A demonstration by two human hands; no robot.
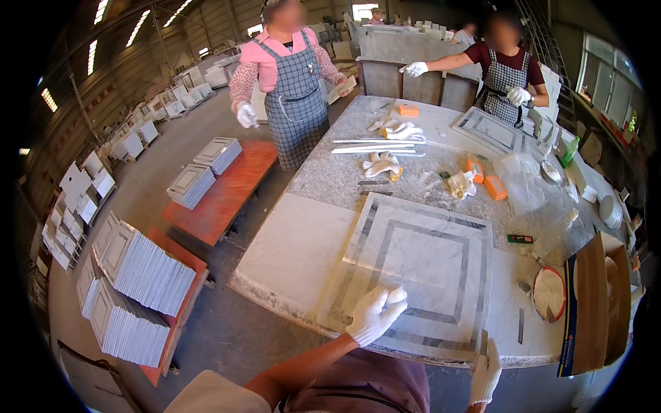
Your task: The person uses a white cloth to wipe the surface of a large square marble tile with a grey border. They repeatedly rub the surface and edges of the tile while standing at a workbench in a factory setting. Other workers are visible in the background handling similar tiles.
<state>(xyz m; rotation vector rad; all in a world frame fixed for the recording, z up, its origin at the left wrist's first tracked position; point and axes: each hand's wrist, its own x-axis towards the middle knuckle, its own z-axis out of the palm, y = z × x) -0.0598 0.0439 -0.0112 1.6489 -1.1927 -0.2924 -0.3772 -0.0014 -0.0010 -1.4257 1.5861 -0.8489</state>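
Marble panel (441, 286) under half-curled left hand (376, 316); right hand (486, 377), at table's (296, 237) edge, grips tool (483, 340)

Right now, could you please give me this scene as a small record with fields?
Panel: white with dark square bands, flat on the worktable
Left hand: gloved, over the panel's near left part; contact unclear
Right hand: gloved, holding a thin grey piece by the panel's near right corner
Right of panel: red-rimmed bowl, open cardboard box
Beyond panel: loose white gloves, orange blocks
Nearby people: person in pink, person in dark red
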